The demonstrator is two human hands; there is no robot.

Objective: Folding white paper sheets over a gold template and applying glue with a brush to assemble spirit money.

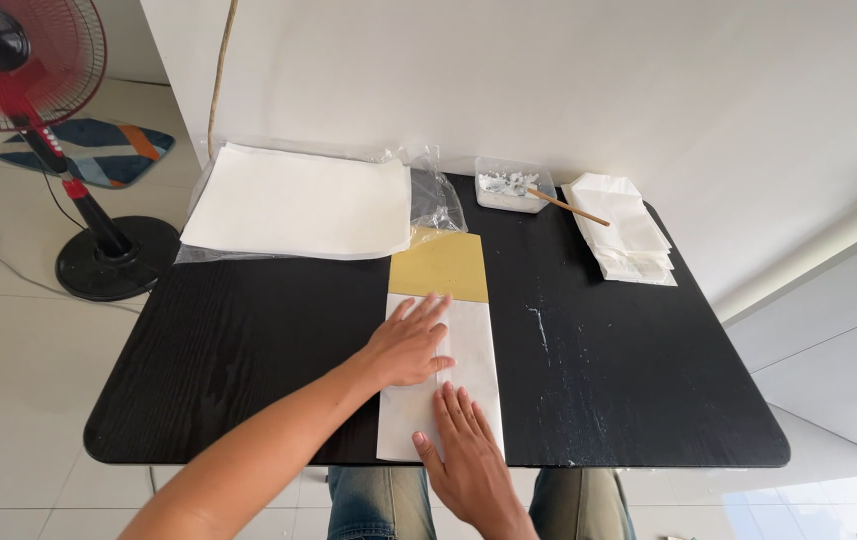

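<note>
Black table, white paper strip, mustard-yellow board, red fan.

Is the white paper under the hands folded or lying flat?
Folded: white paper is a narrow strip with straight long edges; both hands, left, right, press it.

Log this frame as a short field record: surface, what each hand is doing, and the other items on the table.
surface: black wood-grain table
left hand: flat, palm down on the folded white paper sheet
right hand: flat on the same sheet, near its lower edge
under sheet: mustard-yellow rectangular board, top part showing
far left: stack of large white paper sheets on clear plastic wrap
far middle: small clear plastic tub with thin wooden stick
far right: pile of folded white paper bags
</note>
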